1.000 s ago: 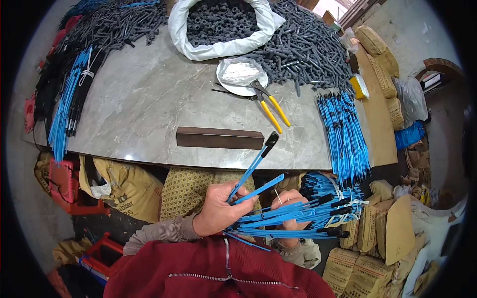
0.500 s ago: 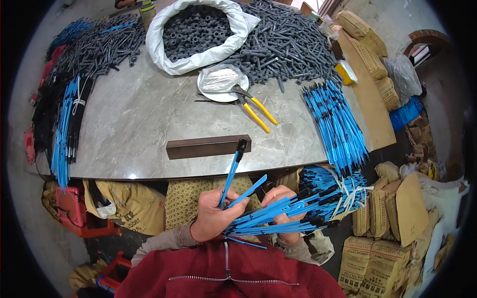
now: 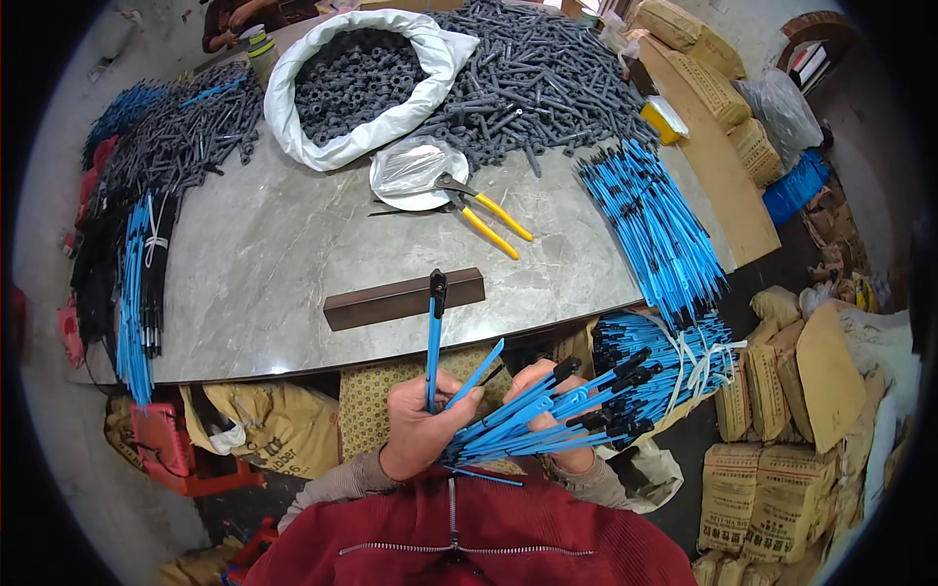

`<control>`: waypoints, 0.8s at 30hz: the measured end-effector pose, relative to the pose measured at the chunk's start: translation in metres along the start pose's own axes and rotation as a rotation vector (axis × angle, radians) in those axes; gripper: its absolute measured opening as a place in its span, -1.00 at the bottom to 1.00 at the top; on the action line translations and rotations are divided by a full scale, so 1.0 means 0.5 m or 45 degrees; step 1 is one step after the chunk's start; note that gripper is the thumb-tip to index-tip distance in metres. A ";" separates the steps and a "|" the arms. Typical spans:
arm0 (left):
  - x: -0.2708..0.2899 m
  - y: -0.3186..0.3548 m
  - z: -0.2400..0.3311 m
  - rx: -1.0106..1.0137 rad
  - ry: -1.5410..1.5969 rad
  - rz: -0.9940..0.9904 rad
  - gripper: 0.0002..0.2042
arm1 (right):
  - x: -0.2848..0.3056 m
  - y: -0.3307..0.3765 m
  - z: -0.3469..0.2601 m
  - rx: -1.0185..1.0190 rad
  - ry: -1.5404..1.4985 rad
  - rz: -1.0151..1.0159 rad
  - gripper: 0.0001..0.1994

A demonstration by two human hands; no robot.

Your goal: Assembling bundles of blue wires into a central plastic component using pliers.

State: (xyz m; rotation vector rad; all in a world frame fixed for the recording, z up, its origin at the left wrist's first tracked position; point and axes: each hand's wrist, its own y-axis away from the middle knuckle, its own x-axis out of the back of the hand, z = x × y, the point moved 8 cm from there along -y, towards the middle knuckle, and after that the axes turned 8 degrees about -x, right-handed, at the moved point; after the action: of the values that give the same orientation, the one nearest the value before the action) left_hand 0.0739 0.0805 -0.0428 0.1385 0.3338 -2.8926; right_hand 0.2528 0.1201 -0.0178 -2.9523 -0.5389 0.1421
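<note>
My left hand [image 3: 418,427] is closed around blue plastic rods. A blue rod or pair of rods [image 3: 434,342] with a black tip stands upright from its fist, and another blue rod [image 3: 477,373] slants out by the thumb. My right hand [image 3: 531,379] is wrapped round a fanned bundle of blue rods [image 3: 523,418] with black ends, which point to the right. The near ends of this bundle reach to my left hand. Part of my right hand is hidden behind the rods. A dark brown bar [image 3: 401,300] lies on the table beyond my hands.
The grey table [image 3: 254,264] holds yellow-handled pliers [image 3: 489,220] on a white plate [image 3: 415,193], a white sack [image 3: 283,107] of dark fittings, and heaped grey parts [image 3: 547,68]. Blue rods [image 3: 655,230] lie right, more [image 3: 135,303] left. Another person's hand [image 3: 239,15] is at the far edge.
The view has shifted slightly. The black-tipped rod in my left hand has turned from slanting right to nearly upright. My right hand keeps hold of the bundle.
</note>
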 end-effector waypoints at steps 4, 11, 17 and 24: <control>-0.002 -0.002 0.004 -0.021 -0.024 0.021 -0.86 | 0.001 -0.004 -0.007 0.132 -0.034 0.011 -0.82; -0.002 -0.003 0.008 -0.068 -0.066 -0.034 -0.86 | -0.002 0.000 -0.003 0.144 -0.008 0.000 -0.81; -0.019 -0.002 0.020 -0.117 -0.129 -0.353 -0.94 | 0.003 -0.005 -0.002 0.287 0.004 0.033 -0.75; -0.006 -0.025 -0.053 0.168 0.347 -0.549 -0.86 | -0.065 -0.025 -0.027 0.377 0.312 -0.149 -0.66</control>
State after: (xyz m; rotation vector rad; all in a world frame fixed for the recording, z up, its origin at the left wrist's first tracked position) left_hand 0.0756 0.0993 -0.0654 0.5506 0.2417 -3.3270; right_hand 0.2200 0.1185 -0.0003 -2.5942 -0.5956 -0.1393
